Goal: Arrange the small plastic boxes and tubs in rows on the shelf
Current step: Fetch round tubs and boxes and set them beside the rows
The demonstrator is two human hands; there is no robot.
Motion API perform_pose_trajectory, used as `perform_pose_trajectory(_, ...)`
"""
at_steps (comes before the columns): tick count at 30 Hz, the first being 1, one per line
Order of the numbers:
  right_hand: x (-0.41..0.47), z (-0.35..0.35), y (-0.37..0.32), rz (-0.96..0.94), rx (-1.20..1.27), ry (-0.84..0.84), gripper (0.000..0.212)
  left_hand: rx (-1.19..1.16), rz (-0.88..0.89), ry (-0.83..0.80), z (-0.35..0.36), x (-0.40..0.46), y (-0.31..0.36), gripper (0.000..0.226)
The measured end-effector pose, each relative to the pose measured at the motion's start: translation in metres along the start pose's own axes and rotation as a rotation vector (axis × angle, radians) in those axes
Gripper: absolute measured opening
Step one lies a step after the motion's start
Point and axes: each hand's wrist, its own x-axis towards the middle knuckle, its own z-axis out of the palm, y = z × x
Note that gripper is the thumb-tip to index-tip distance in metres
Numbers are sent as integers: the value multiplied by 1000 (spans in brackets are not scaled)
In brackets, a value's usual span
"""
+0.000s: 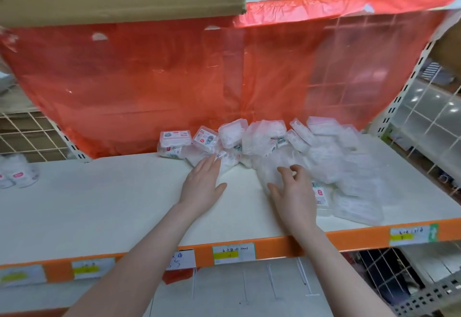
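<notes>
Step in hand: judged from the layout, the person is starting to pull boxes out of the loose pile of clear plastic boxes (309, 157) to line them up on the white shelf (104, 207).
Doing it well: take one box at a time from the near edge of the pile, since the heap leans on itself and could slide; set each flat with its label facing the orange shelf edge (274, 244), and build the row from the back, along the red plastic sheet (139, 87).
Starting point: two labelled boxes (174, 142) already sit stacked at the pile's left end, near the sheet; a row could run on from there.
Left hand (203, 182): flat and spread, fingers straight, palm down on the shelf, fingertips touching the left foot of the pile; it holds nothing.
Right hand (294, 192): half open, fingers bent like a claw over a clear box at the front of the pile; whether it has a real grip cannot be told.
Free room: the shelf's bare left stretch lies between the pile and some small tubs (17, 172) at the far left.
</notes>
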Motion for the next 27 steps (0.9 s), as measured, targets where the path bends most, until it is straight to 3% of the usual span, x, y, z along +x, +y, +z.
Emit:
perform_pose_trajectory(10,-9,4,-8,-268,-99,127,45,16,-11,36,2,18,-6,63)
perform_pose_trajectory(17,-16,1,-13,-219,8,17,51,83,-82,121,9,30,-1,49)
perform_pose_trajectory(27,-30,-7,6,-399,-44,-98,56,29,-54,100,-11,-24,-28,50)
